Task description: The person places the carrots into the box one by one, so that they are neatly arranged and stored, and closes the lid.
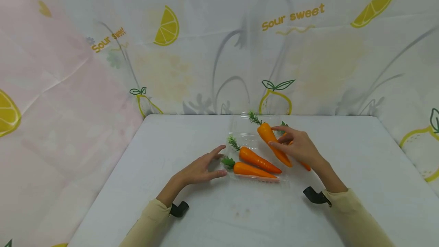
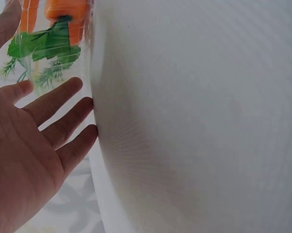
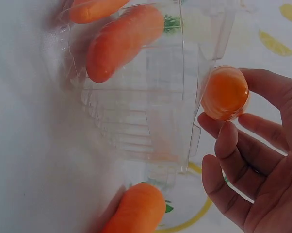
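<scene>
My right hand (image 1: 301, 146) pinches an orange toy carrot (image 1: 266, 132) with a feathery green top, thumb on one side and fingers on the other. In the right wrist view this carrot (image 3: 226, 92) is seen end-on beside the wall of a clear plastic box (image 3: 131, 102). Two more carrots lie in the box, an upper one (image 1: 258, 158) and a lower one (image 1: 252, 169). My left hand (image 1: 202, 167), fingers spread, is at the box's left side near a leafy carrot top (image 1: 228, 162). A further carrot (image 1: 305, 166) lies right of the box, partly hidden under my right hand.
The box's clear lid (image 1: 240, 125) lies folded back toward the far edge of the white table (image 1: 185, 132). A cloth curtain (image 1: 205, 68) printed with lemons hangs behind the table. Each wrist wears a black camera mount, such as the right one (image 1: 314, 196).
</scene>
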The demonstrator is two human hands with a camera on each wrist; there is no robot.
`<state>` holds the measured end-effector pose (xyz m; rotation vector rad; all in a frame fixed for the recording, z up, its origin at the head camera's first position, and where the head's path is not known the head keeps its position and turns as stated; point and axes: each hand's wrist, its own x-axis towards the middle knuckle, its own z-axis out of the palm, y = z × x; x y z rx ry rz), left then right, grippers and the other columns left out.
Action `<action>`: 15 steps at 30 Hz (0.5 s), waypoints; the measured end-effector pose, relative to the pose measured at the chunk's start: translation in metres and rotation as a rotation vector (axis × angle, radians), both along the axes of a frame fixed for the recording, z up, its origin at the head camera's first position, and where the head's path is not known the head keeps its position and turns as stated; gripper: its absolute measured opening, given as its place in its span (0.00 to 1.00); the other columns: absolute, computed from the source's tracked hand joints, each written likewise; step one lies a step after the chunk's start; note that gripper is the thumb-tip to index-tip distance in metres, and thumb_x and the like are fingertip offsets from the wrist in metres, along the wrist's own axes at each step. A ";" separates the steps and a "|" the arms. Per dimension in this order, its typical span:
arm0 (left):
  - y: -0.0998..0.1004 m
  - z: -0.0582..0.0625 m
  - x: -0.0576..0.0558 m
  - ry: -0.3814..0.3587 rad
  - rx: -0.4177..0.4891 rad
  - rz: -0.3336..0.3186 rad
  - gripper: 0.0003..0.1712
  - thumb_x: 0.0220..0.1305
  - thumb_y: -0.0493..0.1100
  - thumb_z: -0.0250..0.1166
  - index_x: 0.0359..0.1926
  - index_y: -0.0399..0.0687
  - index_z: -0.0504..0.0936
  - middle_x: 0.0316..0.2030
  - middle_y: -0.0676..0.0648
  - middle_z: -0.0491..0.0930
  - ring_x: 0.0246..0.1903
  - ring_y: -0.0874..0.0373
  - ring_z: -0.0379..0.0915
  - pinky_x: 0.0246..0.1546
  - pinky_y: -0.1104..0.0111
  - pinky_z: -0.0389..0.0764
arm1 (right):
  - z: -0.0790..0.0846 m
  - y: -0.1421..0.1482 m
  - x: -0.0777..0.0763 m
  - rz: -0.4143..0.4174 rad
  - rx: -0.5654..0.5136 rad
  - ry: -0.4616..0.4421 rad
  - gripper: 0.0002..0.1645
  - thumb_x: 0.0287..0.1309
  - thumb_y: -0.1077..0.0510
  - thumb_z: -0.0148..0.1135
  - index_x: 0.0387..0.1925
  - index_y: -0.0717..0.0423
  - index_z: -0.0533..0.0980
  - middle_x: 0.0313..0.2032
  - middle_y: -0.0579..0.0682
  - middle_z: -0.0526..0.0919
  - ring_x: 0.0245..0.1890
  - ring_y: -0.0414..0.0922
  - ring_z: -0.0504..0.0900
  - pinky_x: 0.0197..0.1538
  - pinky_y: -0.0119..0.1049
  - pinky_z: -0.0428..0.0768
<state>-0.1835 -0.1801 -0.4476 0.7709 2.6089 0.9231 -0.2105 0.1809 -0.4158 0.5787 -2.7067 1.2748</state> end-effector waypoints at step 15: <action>0.001 -0.002 -0.002 -0.004 -0.009 -0.001 0.51 0.62 0.68 0.62 0.78 0.62 0.49 0.65 0.49 0.71 0.68 0.51 0.61 0.66 0.47 0.61 | -0.005 -0.014 0.000 0.063 0.068 0.063 0.30 0.57 0.46 0.72 0.58 0.53 0.78 0.31 0.45 0.86 0.30 0.41 0.80 0.33 0.36 0.80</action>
